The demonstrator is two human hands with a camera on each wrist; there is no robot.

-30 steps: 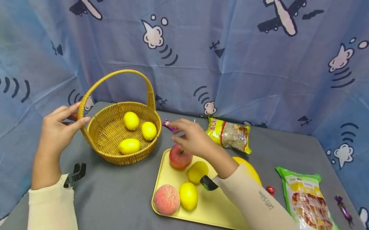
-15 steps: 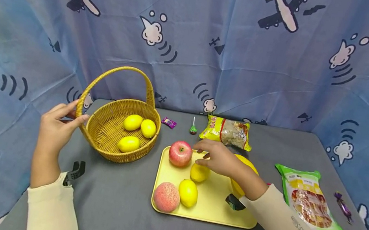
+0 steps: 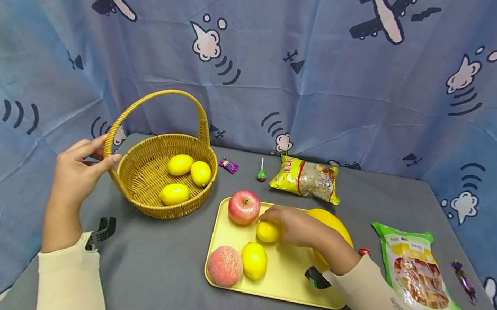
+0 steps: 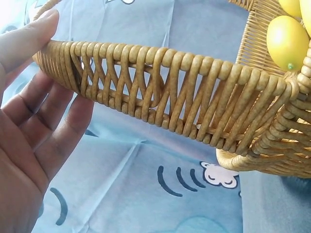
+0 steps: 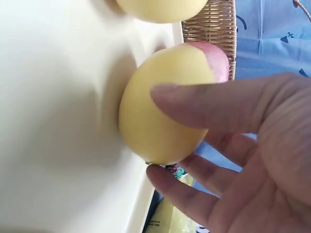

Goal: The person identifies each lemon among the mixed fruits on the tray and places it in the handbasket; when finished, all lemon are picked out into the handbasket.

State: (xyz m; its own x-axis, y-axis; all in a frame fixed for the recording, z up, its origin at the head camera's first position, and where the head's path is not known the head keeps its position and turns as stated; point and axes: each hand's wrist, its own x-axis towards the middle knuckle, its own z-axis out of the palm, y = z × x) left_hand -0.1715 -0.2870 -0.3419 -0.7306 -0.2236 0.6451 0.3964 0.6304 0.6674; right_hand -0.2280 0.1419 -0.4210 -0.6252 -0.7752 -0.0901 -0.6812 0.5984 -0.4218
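My left hand [image 3: 78, 172] grips the base of the handle [image 4: 160, 87] of a yellow wicker basket [image 3: 130, 175], thumb on one side and fingers on the other. Three lemons [image 3: 174, 194] lie in the basket. On the pale yellow tray [image 3: 286, 286], my right hand [image 3: 300, 229] holds another lemon [image 5: 155, 107], with the thumb across it and the fingers curled at its far side. An apple [image 3: 244, 208] sits at the tray's back left corner. A second lemon [image 3: 254, 261] and a peach [image 3: 225, 266] lie nearer the front.
A large yellow fruit [image 3: 332, 224], partly behind my right hand, lies at the tray's right. Behind the tray are a purple candy [image 3: 228, 165], a lollipop [image 3: 262, 173] and a yellow snack bag [image 3: 307, 180]. To the right lie a green bag [image 3: 420, 277] and a purple-wrapped candy [image 3: 465, 281].
My right hand has come back from beside the basket to the tray, lowered, and taken hold of a lemon. The left hand stays on the basket handle.
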